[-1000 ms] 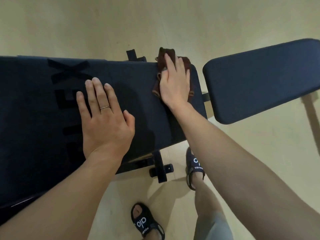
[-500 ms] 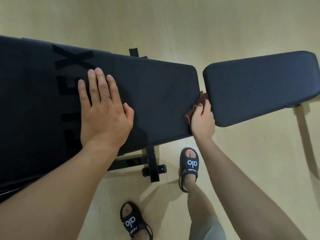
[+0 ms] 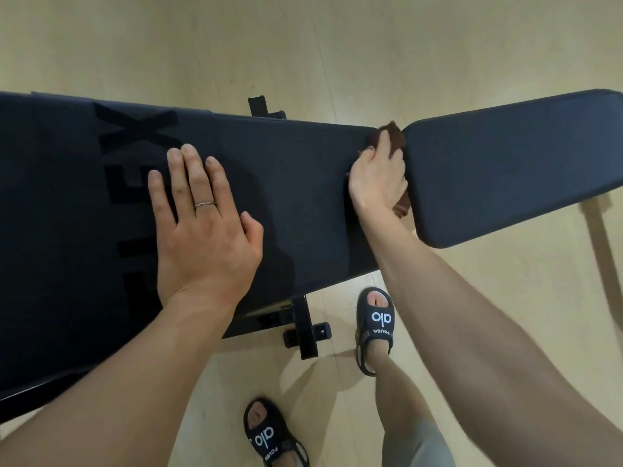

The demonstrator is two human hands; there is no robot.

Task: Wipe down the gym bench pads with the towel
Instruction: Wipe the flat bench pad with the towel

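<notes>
A long dark back pad with black lettering fills the left and middle of the view. A shorter dark seat pad lies to its right, with a narrow gap between the two. My right hand grips a brown towel pressed into that gap against the back pad's right end. The towel shows above and below the hand. My left hand lies flat on the back pad, fingers spread, a ring on one finger.
The bench's black metal frame and foot stick out below the back pad. My two feet in black sandals stand on the light wooden floor close to the frame. Bare floor lies beyond the bench.
My right hand with the towel went from the back pad's far right corner down to its near right corner, then back up along the gap. The left hand stayed flat.
</notes>
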